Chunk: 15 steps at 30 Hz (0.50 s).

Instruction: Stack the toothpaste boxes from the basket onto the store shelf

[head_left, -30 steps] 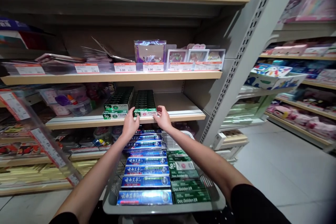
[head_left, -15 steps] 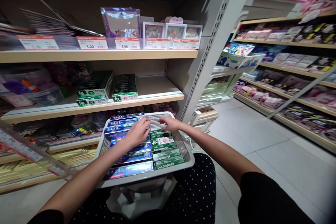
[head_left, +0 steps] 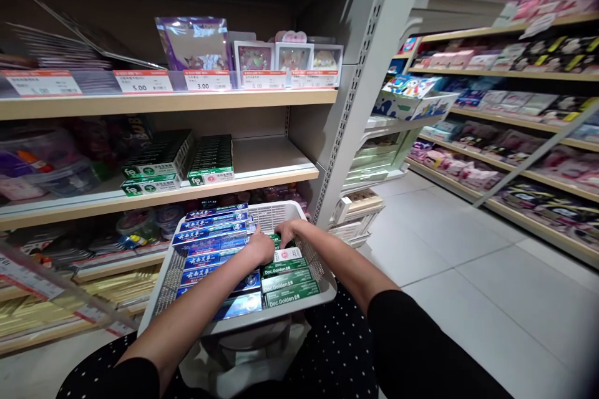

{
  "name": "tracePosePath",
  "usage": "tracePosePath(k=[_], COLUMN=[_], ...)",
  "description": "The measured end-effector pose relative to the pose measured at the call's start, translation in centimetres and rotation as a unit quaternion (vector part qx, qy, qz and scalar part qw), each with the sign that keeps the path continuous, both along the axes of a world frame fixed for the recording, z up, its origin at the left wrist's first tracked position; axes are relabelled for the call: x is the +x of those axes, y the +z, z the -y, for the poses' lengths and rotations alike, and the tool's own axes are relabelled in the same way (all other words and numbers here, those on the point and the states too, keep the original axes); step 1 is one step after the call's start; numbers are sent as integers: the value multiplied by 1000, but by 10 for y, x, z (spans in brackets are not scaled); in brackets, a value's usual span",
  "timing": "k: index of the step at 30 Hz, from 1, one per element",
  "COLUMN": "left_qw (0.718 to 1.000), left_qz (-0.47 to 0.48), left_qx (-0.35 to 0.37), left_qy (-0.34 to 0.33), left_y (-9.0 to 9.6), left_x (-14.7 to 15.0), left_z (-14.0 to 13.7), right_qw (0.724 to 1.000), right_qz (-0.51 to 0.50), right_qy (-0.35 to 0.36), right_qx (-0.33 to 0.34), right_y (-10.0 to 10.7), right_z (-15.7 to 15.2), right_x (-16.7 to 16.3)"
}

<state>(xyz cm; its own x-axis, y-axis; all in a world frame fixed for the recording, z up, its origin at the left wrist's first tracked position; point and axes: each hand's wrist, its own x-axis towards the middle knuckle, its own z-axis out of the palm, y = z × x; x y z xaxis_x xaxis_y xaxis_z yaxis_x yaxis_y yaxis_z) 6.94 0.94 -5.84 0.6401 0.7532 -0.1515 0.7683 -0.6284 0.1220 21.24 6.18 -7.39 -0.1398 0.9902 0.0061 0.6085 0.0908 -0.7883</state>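
A pale grey plastic basket (head_left: 163,283) holds blue toothpaste boxes (head_left: 210,229) on its left side and green toothpaste boxes (head_left: 291,283) on its right. My left hand (head_left: 261,249) is closed, its fingers curled down at the left end of the green boxes near the back. Opposite it, my right hand (head_left: 289,232) reaches over the basket's right side, with thumb and fingers bent down round the back green boxes. Most fingertips are hidden among the boxes. One box between my wrists shows a white end with a pink mark.
A shelf (head_left: 276,168) ahead carries two rows of green boxes (head_left: 210,159) and plastic tubs (head_left: 47,156). Above are small framed packs (head_left: 255,62) behind price tags. A grey upright post (head_left: 358,87) stands at right. Beneath the basket is a stool (head_left: 253,338).
Both hands have lowered into the basket, and their fingers have closed in on the green toothpaste boxes. The view has shifted slightly to the right.
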Motion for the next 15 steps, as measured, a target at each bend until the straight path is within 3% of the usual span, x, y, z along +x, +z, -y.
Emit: tracePosePath(k=[2,4,11,15], left_qw=[1000,999,997,980], left_qz=[7,13,56,198], left_qx=[15,33,53,3], left_qy=[5,10,28,30], left_y=[2,5,18,28], left_x=[-2,-4,-13,-22], left_z=[2,3,0,-2], right_qw=[991,976,987,990], right_qz=[77,127,96,24], right_qy=[66,110,117,132], right_qx=[-91,-139,-52,-54], right_y=[3,6,38,70], right_z=[-6,-8,-6,0], right_x=[1,2,35,60])
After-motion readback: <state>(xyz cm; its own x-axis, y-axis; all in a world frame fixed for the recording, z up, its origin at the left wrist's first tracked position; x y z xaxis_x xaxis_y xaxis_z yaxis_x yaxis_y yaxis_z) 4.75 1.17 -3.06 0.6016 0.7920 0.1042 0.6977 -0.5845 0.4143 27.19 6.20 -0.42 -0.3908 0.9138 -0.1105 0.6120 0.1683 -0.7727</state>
